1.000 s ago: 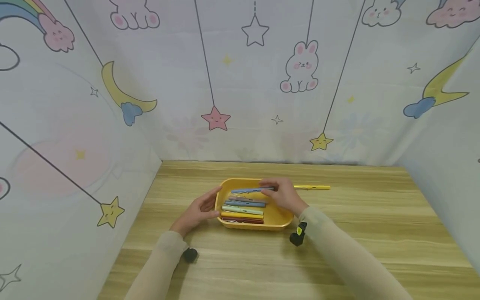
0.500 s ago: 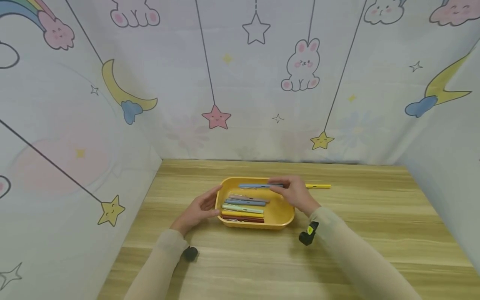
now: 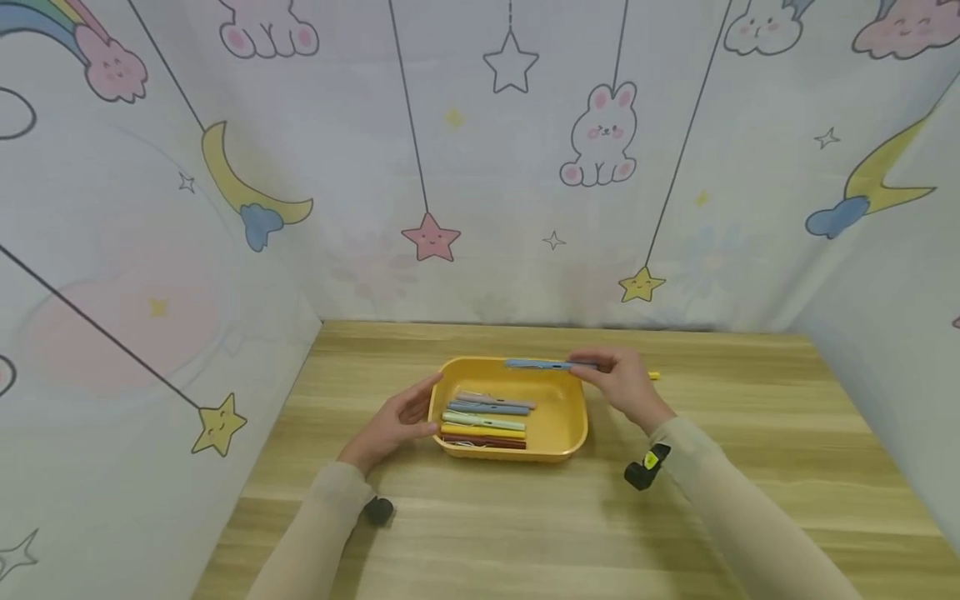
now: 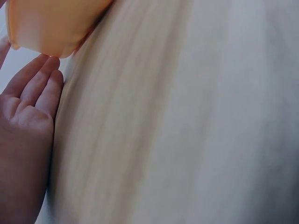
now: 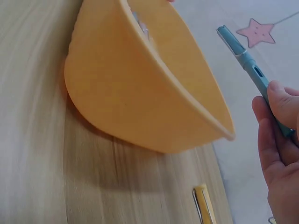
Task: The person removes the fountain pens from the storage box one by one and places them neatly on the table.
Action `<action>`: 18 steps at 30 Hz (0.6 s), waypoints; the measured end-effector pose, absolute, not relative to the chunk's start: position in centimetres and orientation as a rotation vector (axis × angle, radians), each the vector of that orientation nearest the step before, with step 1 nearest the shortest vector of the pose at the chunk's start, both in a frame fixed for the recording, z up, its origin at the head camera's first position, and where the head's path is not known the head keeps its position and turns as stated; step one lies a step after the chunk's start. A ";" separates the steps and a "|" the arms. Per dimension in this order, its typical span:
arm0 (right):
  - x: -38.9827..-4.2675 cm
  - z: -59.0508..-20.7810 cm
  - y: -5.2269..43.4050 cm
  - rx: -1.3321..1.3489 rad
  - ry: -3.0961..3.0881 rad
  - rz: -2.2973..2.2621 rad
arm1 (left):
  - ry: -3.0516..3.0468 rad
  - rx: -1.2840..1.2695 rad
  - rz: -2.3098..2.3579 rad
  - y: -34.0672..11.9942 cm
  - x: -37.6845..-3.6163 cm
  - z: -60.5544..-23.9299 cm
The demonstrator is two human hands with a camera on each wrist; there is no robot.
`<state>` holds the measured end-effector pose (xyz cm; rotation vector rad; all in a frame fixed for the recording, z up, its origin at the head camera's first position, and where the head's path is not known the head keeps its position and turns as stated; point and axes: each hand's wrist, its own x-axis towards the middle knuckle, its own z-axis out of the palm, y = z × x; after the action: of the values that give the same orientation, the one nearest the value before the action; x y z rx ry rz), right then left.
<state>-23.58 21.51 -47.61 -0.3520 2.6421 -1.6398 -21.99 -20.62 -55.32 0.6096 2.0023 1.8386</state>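
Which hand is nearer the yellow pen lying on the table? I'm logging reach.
Right. The right hand, holding a blue pen, hovers just above the yellow pen; the left hand rests against the tray's opposite side.

Bare wooden table [image 3: 480, 533] fills the lower part of the head view, an open way in toward the yellow tray [image 3: 570, 417] at centre. The tray's left side is blocked by the left hand [image 3: 393, 421], its upper right corner by the right hand [image 3: 622, 387] holding a blue pen [image 3: 543, 364] over the rim. A yellow pen [image 5: 204, 203] lies just right of the tray (mostly hidden in the head view). Patterned walls [image 3: 150, 275] close in left, back and right.
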 end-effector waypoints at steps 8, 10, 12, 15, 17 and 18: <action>-23.5 -47.9 24.3 -0.279 2.602 -1.717 | 2.005 0.600 1.835 -20.6 -21.8 -55.5; -23.4 -48.0 25.1 -0.264 2.632 -1.695 | 2.009 0.593 1.830 -20.6 -21.8 -55.5; -23.3 -48.0 25.7 -0.247 2.657 -1.687 | 2.012 0.599 1.825 -20.5 -21.8 -55.5; -23.3 -48.0 26.5 -0.237 2.694 -1.679 | 2.023 0.614 1.822 -20.5 -21.9 -55.5; -23.3 -48.0 27.0 -0.235 2.708 -1.685 | 2.033 0.618 1.819 -20.5 -21.9 -55.4; -23.3 -48.1 27.2 -0.233 2.711 -1.692 | 2.035 0.613 1.820 -20.6 -21.9 -55.4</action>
<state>-23.32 27.24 -48.06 -0.2331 2.7111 -1.6923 -21.90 -20.55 -55.35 0.6133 2.0347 1.8197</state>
